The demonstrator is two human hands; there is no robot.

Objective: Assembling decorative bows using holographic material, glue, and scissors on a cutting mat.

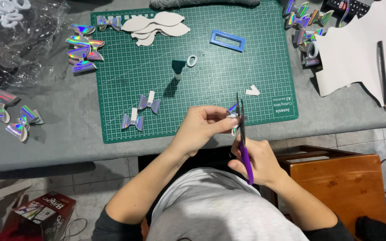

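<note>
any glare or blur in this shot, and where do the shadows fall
Head view: sharp overall; rainbow glare flashes off the holographic bows; the glue bottle throws a shadow toward the near edge of the green cutting mat; the scissors stay crisp.

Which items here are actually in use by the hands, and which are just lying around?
In use: left hand pinching a holographic bow; right hand working the purple scissors.

Lying about: blue rectangular frame, white cutouts, glue stick, pencil.
</note>
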